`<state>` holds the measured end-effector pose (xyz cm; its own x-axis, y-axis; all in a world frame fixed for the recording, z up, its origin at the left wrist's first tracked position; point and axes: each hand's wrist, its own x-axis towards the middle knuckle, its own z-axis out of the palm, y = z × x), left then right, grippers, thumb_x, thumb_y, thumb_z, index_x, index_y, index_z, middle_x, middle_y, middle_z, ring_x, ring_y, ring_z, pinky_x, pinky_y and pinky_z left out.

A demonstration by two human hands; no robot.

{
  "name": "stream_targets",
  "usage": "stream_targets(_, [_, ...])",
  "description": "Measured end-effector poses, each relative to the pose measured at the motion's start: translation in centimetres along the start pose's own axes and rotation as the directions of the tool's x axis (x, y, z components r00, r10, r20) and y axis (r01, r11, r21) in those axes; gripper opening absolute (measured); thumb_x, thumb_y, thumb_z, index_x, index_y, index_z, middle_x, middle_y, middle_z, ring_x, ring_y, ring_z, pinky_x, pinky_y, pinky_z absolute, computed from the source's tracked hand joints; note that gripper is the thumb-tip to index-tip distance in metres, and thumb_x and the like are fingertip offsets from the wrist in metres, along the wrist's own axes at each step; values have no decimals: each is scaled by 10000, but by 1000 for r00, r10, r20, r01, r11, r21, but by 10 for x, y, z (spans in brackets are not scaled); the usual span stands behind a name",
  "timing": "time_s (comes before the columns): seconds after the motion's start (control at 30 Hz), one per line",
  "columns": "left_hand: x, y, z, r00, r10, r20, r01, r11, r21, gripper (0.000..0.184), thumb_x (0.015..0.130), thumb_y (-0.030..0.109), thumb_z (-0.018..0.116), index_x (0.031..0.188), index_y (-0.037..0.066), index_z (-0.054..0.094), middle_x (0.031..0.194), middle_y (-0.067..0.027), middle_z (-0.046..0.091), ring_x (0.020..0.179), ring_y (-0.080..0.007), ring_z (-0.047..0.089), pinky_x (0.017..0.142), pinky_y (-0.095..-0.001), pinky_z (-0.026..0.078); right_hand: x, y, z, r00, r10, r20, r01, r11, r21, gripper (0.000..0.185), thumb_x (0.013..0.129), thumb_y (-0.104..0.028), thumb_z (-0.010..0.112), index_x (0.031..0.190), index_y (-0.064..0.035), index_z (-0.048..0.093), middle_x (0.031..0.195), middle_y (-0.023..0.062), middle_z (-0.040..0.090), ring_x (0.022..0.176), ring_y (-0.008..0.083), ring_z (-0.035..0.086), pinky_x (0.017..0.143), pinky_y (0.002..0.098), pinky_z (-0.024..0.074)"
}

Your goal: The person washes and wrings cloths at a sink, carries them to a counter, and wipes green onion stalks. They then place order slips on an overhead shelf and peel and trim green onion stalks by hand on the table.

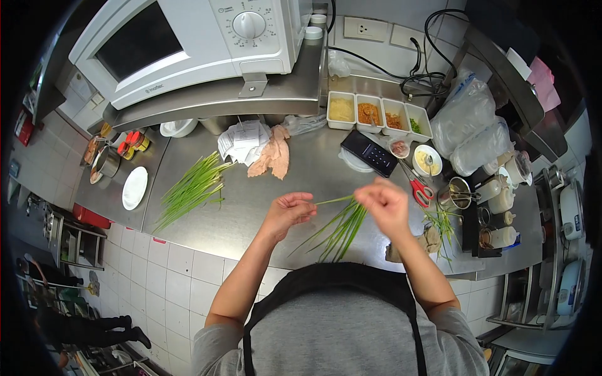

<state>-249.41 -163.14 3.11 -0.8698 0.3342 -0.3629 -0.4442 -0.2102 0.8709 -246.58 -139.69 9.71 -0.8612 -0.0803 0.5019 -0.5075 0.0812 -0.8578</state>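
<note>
My left hand is closed, its fingertips pinching one end of a thin chive stalk. The stalk stretches across to my right hand, which is closed with its fingers bent over the stalk's other end. Below and beside my right hand, a small bunch of chives fans toward the counter's front edge; whether that hand also grips it cannot be made out. A larger bunch of chives lies to the left on the steel counter. Green trimmings lie right of my right forearm.
A microwave stands on the shelf above. Food tubs, a phone, red-handled scissors and a bowl sit at the back right. Left are a cloth, papers and a white plate. Another person's legs show lower left.
</note>
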Motion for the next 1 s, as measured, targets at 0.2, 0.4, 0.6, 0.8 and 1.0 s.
stream_targets(0.2, [17, -23, -13, 979, 33, -202, -29, 999, 24, 228, 811, 89, 646, 1029, 62, 583, 887, -53, 664, 781, -127, 638, 670, -242, 508, -4, -22, -10, 980, 196, -20, -197, 980, -26, 82, 818, -71, 647, 856, 2, 653, 614, -47, 536, 523, 34, 403, 458, 221, 316])
stream_targets(0.4, [10, -26, -23, 985, 67, -160, -54, 995, 83, 235, 821, 121, 657, 1035, 50, 592, 905, -54, 669, 810, -127, 638, 686, -230, 495, -28, 128, -49, 774, 630, -54, -533, 604, -593, 396, 828, -346, 627, 981, 20, 619, 685, 58, 601, 585, 126, 533, 557, 251, 429])
stream_targets(0.6, [6, -18, 24, 931, 358, -63, -347, 927, 140, 240, 842, 90, 623, 1072, 30, 587, 937, -73, 667, 869, -119, 618, 824, -251, 460, -33, 82, -38, 857, 516, 0, -408, 677, -613, 512, 846, -357, 593, 1221, -24, 487, 607, 70, 519, 525, 175, 485, 516, 311, 408])
stream_targets(0.8, [17, -38, 85, 922, 337, 191, -337, 941, -36, 252, 906, 127, 535, 1132, 21, 564, 1089, -91, 615, 1011, -153, 565, 900, -296, 436, -54, 60, 1, 805, 527, 271, -575, 806, 142, 199, 870, -203, 599, 984, -44, 639, 634, -39, 497, 538, 48, 440, 481, 204, 346])
stream_targets(1.0, [15, -7, 7, 696, 685, 217, -636, 448, 628, 317, 913, 158, 501, 1214, 62, 526, 1278, -109, 500, 1255, -265, 384, 1037, -382, 296, -61, 46, -83, 782, 623, -6, -615, 770, -171, 147, 838, -164, 613, 835, -28, 669, 676, -10, 552, 535, 75, 451, 471, 224, 345])
